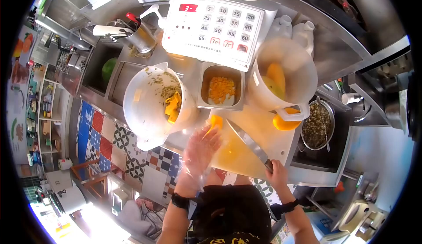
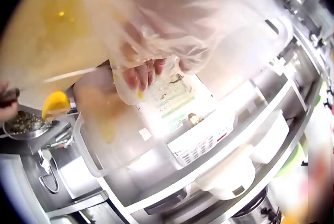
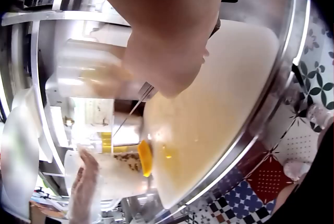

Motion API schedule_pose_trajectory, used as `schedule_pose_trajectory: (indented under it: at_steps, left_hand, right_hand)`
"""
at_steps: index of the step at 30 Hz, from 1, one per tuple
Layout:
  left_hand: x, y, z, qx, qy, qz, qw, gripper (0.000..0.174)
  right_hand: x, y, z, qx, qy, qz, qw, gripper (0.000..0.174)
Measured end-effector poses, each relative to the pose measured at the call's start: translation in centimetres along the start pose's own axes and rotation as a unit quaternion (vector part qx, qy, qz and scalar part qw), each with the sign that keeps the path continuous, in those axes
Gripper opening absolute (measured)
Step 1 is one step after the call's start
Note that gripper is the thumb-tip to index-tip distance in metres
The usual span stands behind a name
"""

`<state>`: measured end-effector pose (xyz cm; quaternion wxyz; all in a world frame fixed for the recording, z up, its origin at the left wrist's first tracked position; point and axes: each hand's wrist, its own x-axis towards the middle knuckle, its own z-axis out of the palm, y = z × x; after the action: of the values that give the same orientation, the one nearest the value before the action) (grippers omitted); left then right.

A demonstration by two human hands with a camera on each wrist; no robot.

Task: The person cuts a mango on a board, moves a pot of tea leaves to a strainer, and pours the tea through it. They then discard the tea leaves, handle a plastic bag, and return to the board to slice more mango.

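My left hand (image 1: 200,149), in a clear loose plastic glove, is held over the left edge of the cutting board (image 1: 259,125) with its fingers extended. Just past its fingertips lies an orange mango piece (image 1: 216,122), also visible at the board's edge in the right wrist view. The right hand (image 1: 277,175) grips the dark handle of a knife (image 1: 249,140), whose blade points away to the upper left above the board. To the left stands a white plastic pitcher (image 1: 140,107) with mango chunks (image 1: 173,106) and dark bits inside.
A metal pan (image 1: 242,106) of diced mango (image 1: 221,90) sits beyond the board. Behind it is a keypad machine (image 1: 215,30). At right are a pitcher (image 1: 303,79) of whole mangoes, a cut mango (image 1: 282,121), and a strainer (image 1: 318,125) of dark grains in the sink.
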<state>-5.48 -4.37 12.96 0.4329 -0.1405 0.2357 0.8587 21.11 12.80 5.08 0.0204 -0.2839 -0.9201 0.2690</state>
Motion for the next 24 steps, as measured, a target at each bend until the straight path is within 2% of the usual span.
schedule_pose_trajectory:
  at_steps: [1, 4, 5, 7, 9, 11, 12, 14, 16, 17, 18, 19, 20, 21, 23, 24]
  left_hand:
    - [-0.2, -0.4, 0.1, -0.025, 0.009, -0.001, 1.000, 0.042]
    - [0.1, -1.8, 0.0, -0.066, 0.051, 0.003, 0.996, 0.038]
    - [0.6, -2.6, -0.8, -0.060, 0.081, 0.014, 0.995, 0.036]
    - [1.5, -4.5, -2.8, -0.025, 0.136, 0.047, 0.989, 0.032]
    - [2.2, -6.4, -4.1, 0.031, 0.184, 0.093, 0.978, 0.028]
    - [2.0, -7.8, -2.8, 0.067, 0.211, 0.115, 0.968, 0.026]
    - [1.7, -8.5, -2.2, 0.080, 0.220, 0.123, 0.964, 0.027]
    - [0.9, -9.6, -2.5, 0.094, 0.214, 0.129, 0.964, 0.030]
    - [0.3, -11.0, -3.6, 0.206, 0.236, 0.084, 0.946, 0.036]
    - [-0.2, -11.8, -4.0, 0.258, 0.248, 0.063, 0.932, 0.039]
    - [-1.6, -12.2, -3.3, 0.423, 0.235, 0.098, 0.870, 0.039]
    - [-3.1, -12.9, -2.9, 0.573, 0.220, 0.130, 0.779, 0.040]
    - [-1.9, -15.3, -7.6, 0.473, 0.217, 0.151, 0.840, 0.037]
    - [-2.8, -15.1, -6.2, 0.491, 0.205, 0.171, 0.829, 0.033]
    - [-6.7, -10.7, 1.1, 0.616, 0.162, 0.229, 0.736, 0.031]
    - [-6.8, -9.3, 0.2, 0.682, 0.069, 0.292, 0.667, 0.032]
  right_hand:
    - [-0.5, 0.6, 0.4, -0.020, -0.025, 0.010, 0.999, 0.035]
    - [-0.4, 0.0, 1.0, -0.062, 0.063, -0.019, 0.996, 0.037]
    - [-0.2, -1.0, 0.7, -0.027, 0.070, -0.030, 0.997, 0.038]
    - [0.8, -5.5, -1.7, 0.042, 0.083, -0.056, 0.994, 0.040]
    - [1.5, -10.7, -4.4, 0.128, 0.111, -0.142, 0.975, 0.041]
    - [1.6, -13.9, -6.3, 0.129, 0.053, -0.206, 0.969, 0.040]
    - [1.8, -15.1, -6.4, 0.124, 0.073, -0.220, 0.965, 0.030]
    - [2.5, -14.5, -5.9, 0.066, 0.102, -0.247, 0.961, 0.024]
    - [3.4, -14.4, -6.6, 0.060, 0.120, -0.272, 0.953, 0.018]
    - [3.8, -13.8, -6.4, 0.048, 0.124, -0.275, 0.952, 0.017]
    - [4.0, -13.0, -5.4, 0.038, 0.126, -0.278, 0.951, 0.017]
    - [4.4, -12.7, -5.2, 0.027, 0.128, -0.283, 0.950, 0.017]
    - [4.8, -13.3, -5.8, 0.031, 0.129, -0.280, 0.951, 0.013]
    - [5.2, -14.1, -6.3, 0.018, 0.139, -0.292, 0.946, 0.014]
    - [5.7, -16.2, -7.1, -0.004, 0.154, -0.319, 0.935, 0.015]
    - [6.4, -17.2, -7.1, 0.002, 0.175, -0.345, 0.922, 0.017]
